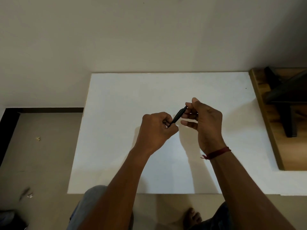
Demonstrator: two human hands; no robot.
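Note:
A black pen (178,116) is held slantwise between both hands above a white table (116,130). My left hand (157,130) has its fingers curled round the pen's lower end. My right hand (203,123) pinches the pen's upper end between thumb and fingertips, with the lower fingers loosely extended. A red thread is tied round the right wrist. The middle of the pen shows; both ends are hidden by fingers.
The white table stands against a pale wall (149,39). A wooden surface with dark legs (282,105) lies to the right. Beige floor (41,155) with small scraps lies to the left. My knees and a bare foot (192,218) show below the table's near edge.

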